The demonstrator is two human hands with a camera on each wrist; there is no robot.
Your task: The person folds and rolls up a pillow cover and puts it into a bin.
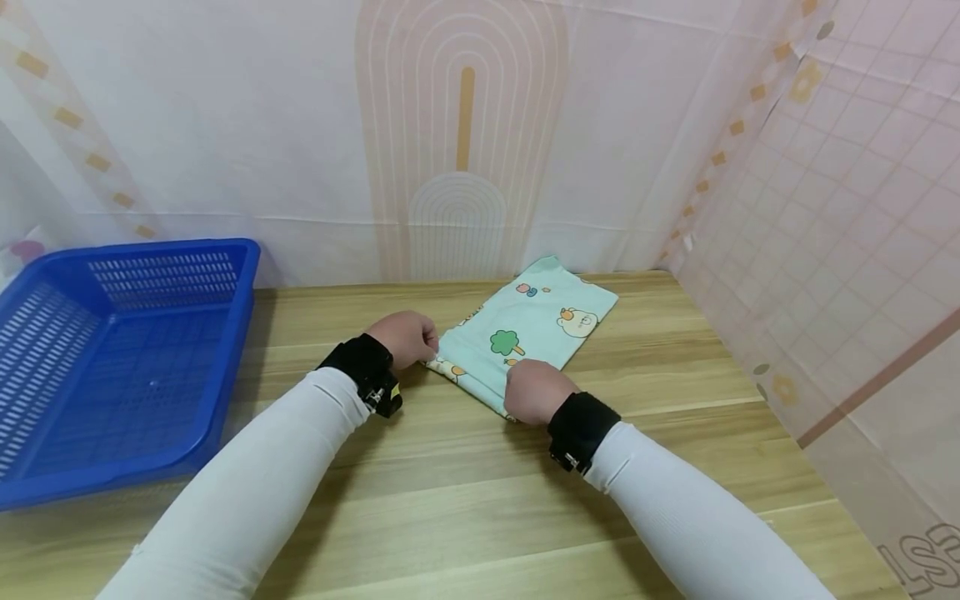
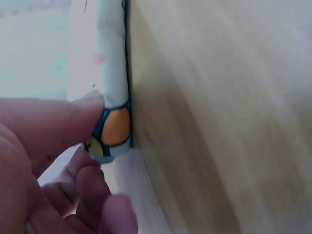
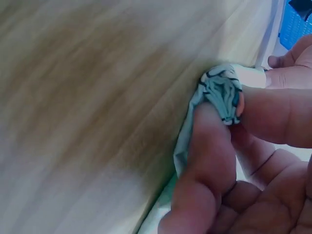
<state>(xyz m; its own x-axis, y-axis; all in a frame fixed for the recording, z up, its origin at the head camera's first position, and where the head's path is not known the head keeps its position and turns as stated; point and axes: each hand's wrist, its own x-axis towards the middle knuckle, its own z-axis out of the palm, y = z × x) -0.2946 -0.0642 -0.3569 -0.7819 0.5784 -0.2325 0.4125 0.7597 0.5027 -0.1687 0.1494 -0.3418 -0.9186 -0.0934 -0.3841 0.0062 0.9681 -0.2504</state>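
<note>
One blue rectangular basket [image 1: 238,342], hard plastic, slotted walls, on the wood-grain tabletop [image 1: 420,500]. Next, a white close-fitting fabric sleeve [image 1: 247,467], black wrist strap [image 1: 362,367], left hand [image 1: 405,339]: thumb and fingers pinch the left end of a rolled cloth edge. Centre: one mint-green, cartoon-printed soft cloth [image 1: 536,312], flat on the tabletop, near edge rolled into a narrow tube; one green tree printed on top. Right hand [image 1: 538,392] pinches the tube's other end, crumpled layers showing. Sleeves: two. Straps: two.
</note>
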